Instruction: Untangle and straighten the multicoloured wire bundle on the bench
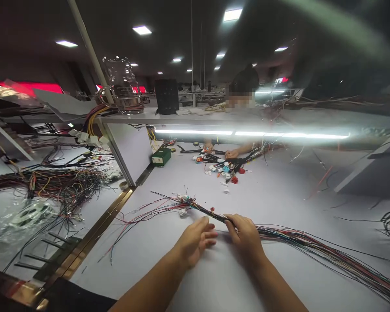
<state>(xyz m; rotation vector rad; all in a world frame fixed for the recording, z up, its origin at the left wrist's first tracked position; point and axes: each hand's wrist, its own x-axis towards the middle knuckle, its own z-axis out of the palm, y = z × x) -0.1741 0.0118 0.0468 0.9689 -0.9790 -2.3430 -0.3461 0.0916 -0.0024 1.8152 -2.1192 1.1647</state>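
A long multicoloured wire harness (pixel 312 245) lies across the white table (pixel 273 195), running from small white connectors (pixel 183 211) at its left end to a loose fan of wires at the right. My right hand (pixel 243 234) pinches the dark taped section of the harness (pixel 211 212) near the middle. My left hand (pixel 195 240) rests flat on the table just left of it, fingers together and pointing at the harness, holding nothing. Thin red and black wire ends (pixel 133 221) trail off toward the left.
Across the table a co-worker's hands (pixel 230 153) handle another harness with coloured connectors (pixel 224 169). A green box (pixel 161 157) stands by a white divider panel (pixel 130 149). Tangled wires (pixel 58 184) cover the left bench. A clear jar (pixel 121 84) stands on the shelf.
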